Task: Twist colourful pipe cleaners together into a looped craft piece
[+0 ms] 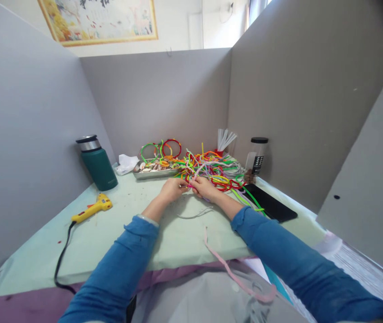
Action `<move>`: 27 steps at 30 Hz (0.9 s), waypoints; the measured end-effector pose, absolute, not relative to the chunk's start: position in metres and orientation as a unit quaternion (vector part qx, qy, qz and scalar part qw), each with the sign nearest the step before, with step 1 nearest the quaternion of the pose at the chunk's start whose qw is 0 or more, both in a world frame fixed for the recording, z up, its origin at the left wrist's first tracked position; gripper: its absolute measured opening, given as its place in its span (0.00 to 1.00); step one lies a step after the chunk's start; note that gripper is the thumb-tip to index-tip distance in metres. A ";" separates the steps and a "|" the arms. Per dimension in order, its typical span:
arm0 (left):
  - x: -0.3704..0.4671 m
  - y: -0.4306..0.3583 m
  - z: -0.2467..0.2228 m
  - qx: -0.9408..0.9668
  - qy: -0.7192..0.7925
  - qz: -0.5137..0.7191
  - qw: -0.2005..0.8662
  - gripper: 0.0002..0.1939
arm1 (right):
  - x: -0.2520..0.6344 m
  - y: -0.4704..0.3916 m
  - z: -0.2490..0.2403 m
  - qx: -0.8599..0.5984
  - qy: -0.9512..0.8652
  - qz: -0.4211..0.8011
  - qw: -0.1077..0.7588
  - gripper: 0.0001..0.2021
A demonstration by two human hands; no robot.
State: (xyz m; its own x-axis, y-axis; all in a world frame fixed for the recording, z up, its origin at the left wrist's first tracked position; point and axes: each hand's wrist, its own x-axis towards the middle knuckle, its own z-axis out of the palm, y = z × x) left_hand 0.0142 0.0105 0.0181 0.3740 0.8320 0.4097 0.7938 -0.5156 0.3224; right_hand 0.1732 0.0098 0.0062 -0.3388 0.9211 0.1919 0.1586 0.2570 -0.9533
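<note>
My left hand [172, 190] and my right hand [205, 188] meet over the middle of the table, fingers pinched together. Between the fingertips shows a small bright pink piece of pipe cleaner [190, 185]; both hands grip it. A pale lilac pipe cleaner [198, 170] rises behind my right hand, and I cannot tell whether it joins the pink one. Just beyond lies a heap of multicoloured pipe cleaners [225, 169]. A grey pipe cleaner [194, 217] lies on the table below my hands. A light pink one [223, 261] hangs over the front edge onto my lap.
At left stand a green bottle [99, 168] and a yellow glue gun [93, 209] with a black cord. A metal tray [156, 174] of shells, with coloured rings behind it, sits near white tissue [126, 163]. At right are a clear jar [256, 159] and a black phone-like slab [272, 204].
</note>
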 end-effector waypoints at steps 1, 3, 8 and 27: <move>0.015 0.011 0.018 0.824 0.494 0.276 0.041 0.12 | 0.173 0.010 0.006 -0.399 -0.671 0.466 0.416 0.08; 0.015 0.011 0.017 0.812 0.504 0.291 0.058 0.13 | 0.173 0.010 0.007 -0.398 -0.665 0.477 0.415 0.08; 0.015 0.013 0.016 0.800 0.511 0.304 0.081 0.13 | 0.173 0.009 0.006 -0.389 -0.663 0.487 0.414 0.08; 0.015 0.009 0.019 0.810 0.500 0.301 0.064 0.12 | 0.174 0.009 0.006 -0.389 -0.666 0.489 0.407 0.08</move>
